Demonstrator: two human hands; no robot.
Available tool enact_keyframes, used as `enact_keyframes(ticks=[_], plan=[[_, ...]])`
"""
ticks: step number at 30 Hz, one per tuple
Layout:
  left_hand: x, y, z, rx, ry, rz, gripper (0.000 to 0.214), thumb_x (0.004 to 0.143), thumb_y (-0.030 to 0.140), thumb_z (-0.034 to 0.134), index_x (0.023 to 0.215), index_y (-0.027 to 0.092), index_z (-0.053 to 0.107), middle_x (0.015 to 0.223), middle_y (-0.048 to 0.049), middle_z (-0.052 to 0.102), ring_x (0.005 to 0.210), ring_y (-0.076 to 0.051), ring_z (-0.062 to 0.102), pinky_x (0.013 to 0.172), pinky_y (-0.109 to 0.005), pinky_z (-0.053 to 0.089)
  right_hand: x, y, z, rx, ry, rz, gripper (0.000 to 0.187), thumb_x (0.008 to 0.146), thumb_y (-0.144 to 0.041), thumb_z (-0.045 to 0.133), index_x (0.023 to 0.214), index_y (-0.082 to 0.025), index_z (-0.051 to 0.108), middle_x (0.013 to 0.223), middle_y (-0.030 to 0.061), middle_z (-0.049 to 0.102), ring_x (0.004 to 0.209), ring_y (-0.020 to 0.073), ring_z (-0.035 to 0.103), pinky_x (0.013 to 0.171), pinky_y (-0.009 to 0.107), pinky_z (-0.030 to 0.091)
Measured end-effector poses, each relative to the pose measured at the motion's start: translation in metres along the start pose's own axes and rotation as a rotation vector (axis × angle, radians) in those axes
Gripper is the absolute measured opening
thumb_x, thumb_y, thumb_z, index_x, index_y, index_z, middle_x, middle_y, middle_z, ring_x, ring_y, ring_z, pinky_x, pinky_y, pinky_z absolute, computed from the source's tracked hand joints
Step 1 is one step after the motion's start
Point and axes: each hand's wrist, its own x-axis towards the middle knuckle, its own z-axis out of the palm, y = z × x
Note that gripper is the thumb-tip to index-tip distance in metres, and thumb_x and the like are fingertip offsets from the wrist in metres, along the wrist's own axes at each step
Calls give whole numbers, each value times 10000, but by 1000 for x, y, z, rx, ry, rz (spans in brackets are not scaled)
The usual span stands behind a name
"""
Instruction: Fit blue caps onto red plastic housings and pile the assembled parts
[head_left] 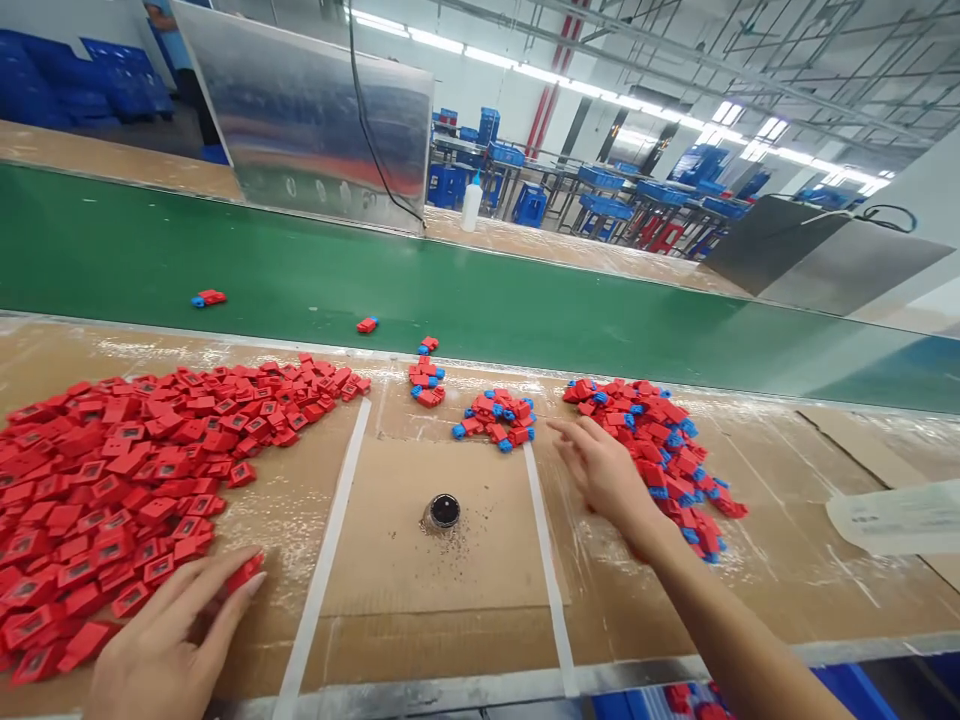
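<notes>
Cardboard bench (442, 640): left hand (169, 640) pinching red block (246, 572), right hand (600, 470) beside blue-tipped pile (652, 440).

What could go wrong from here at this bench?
Stray parts on the green conveyor belt could travel off unnoticed. The right hand is close to the blue-capped red parts, so it might scatter them. Dark grains around the small black container could get onto parts.
</notes>
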Motion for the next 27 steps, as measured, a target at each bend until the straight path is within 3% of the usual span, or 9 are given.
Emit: enact_keyframes(ticks=[2, 4, 7, 10, 15, 18, 21, 27], plan=[[-5, 13, -2, -23, -59, -86, 309, 748, 473, 674, 1022, 340, 726, 1135, 1, 710, 1084, -306, 619, 1022, -403, 426, 17, -10, 18, 25, -101, -62, 327, 930, -205, 430, 1180, -212, 642, 966, 77, 591, 864, 214, 592, 769, 339, 502], [-10, 30, -2, -149, -127, -213, 367, 740, 499, 685, 1048, 302, 709, 1162, -17, 712, 1128, -301, 613, 1036, -404, 435, 27, -11, 32, 12, -147, -99, 304, 908, -204, 453, 1118, -198, 672, 973, 86, 587, 906, 230, 583, 802, 358, 497], [-15, 56, 3, -394, -238, -355, 381, 731, 503, 709, 1000, 236, 683, 1100, -67, 735, 1055, -290, 651, 910, -370, 521, 28, -5, 43, 4, -170, -115, 276, 892, -221, 469, 1053, -185, 690, 953, 96, 590, 889, 245, 585, 782, 369, 496], [-15, 71, 10, -588, -307, -401, 318, 736, 472, 732, 882, 199, 656, 1010, -86, 753, 921, -249, 681, 805, -322, 536, 24, 1, 44, -12, -159, -117, 266, 880, -243, 482, 1038, -193, 689, 938, 95, 599, 866, 260, 599, 766, 378, 493], [-15, 70, 20, -738, -261, -397, 239, 770, 384, 741, 757, 186, 607, 957, -52, 748, 806, -153, 635, 750, -237, 489, 21, 5, 42, -79, -211, -134, 176, 873, -241, 498, 941, -183, 650, 934, 106, 635, 890, 288, 611, 762, 395, 490], [-15, 68, 25, -839, -311, -405, 239, 798, 346, 726, 979, 216, 639, 987, -35, 743, 729, -121, 599, 734, -229, 482, 20, 4, 41, -94, -220, -115, 96, 868, -252, 537, 895, -192, 608, 888, 96, 649, 859, 287, 615, 723, 382, 490], [-14, 69, 29, -848, -358, -399, 319, 808, 345, 714, 1095, 214, 666, 1009, -43, 732, 785, -132, 607, 780, -230, 482, 20, 3, 40, -59, -203, -105, 114, 876, -281, 548, 930, -195, 600, 895, 92, 641, 848, 271, 618, 709, 370, 497], [-10, 73, 34, -860, -362, -428, 236, 818, 392, 698, 962, 212, 646, 1040, -43, 722, 974, -186, 649, 922, -280, 475, 10, -5, 39, 37, -148, -66, 209, 917, -317, 494, 982, -180, 637, 953, 107, 627, 927, 278, 603, 814, 420, 497]])
